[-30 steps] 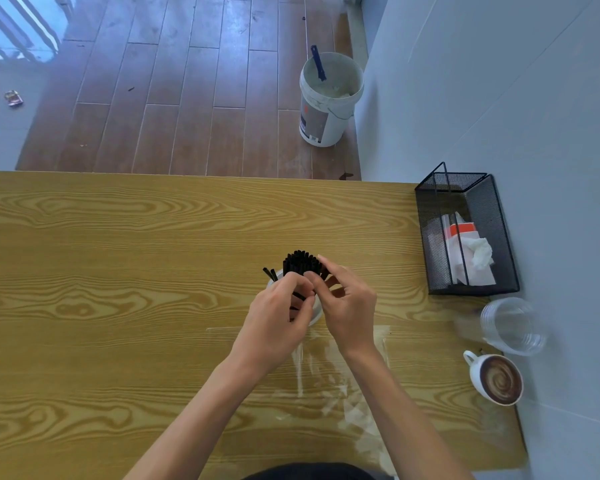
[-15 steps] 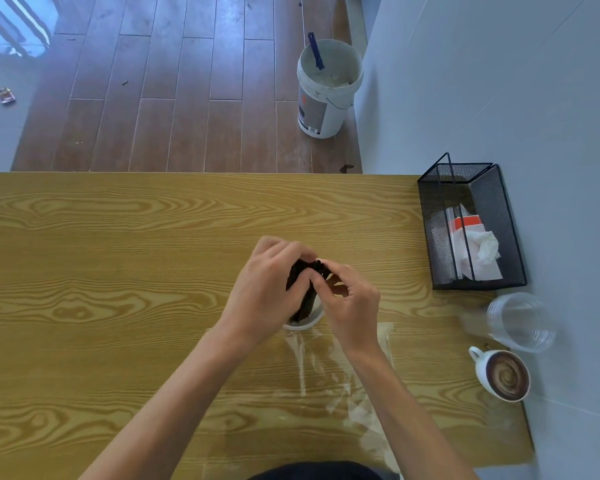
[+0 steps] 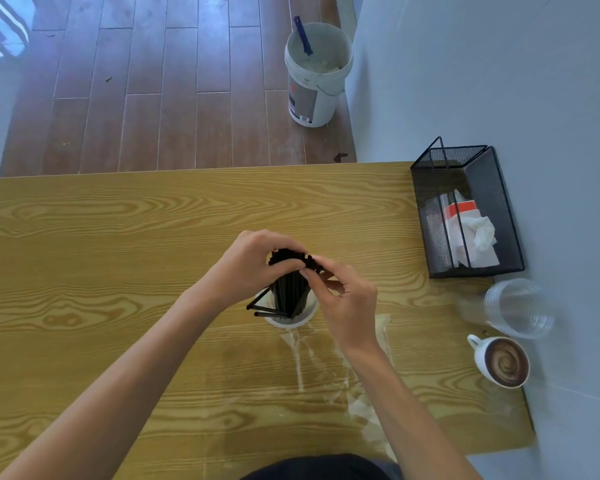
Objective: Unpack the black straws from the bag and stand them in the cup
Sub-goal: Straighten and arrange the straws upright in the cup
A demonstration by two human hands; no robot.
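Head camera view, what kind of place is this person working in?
Probably a cafe counter or drinks station, possibly still being fitted out: a wooden table holds a latte cup, clear plastic cups and a mesh napkin basket, while a paint bucket stands on the floor.

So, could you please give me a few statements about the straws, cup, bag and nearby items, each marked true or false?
1. The left hand grips the top of the black straws. True.
2. The straws stand in the white cup. True.
3. The clear bag lies beyond the cup, near the table's far edge. False: it lies flat in front of the cup, nearer the person.
4. The coffee cup is empty. False: it holds coffee with a swirl.
5. The right hand rests flat on the table. False: its fingertips touch the straw tops.
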